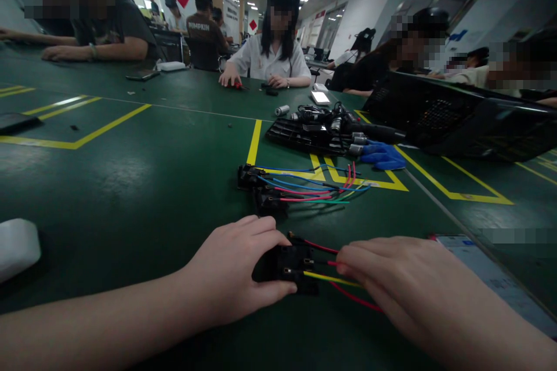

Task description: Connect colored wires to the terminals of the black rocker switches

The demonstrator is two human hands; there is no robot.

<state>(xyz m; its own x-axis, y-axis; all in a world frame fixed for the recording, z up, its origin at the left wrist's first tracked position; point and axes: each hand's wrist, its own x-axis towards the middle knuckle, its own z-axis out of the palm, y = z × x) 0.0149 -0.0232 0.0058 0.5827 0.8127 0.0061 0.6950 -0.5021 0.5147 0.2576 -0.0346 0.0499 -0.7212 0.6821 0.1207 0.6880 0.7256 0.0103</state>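
My left hand [243,269] is closed around a small black plastic connector block [298,264], thumb on the near side and fingers on the far side. Red wires and a yellow wire [326,277] run out of the block's right side. My right hand [391,275] is closed over these wires, its fingertips by a red wire; which wires it grips is partly hidden under the palm. Just beyond lie more black connector blocks [267,200] with blue, pink and green wires [313,188] fanned to the right.
Farther back is a black tray [300,136] with cables and metal cylinders, beside a blue glove [383,156]. A black panel [461,119] stands at right. A printed sheet [491,275] lies by my right arm, a white object [17,248] at left. A co-worker [278,49] sits opposite.
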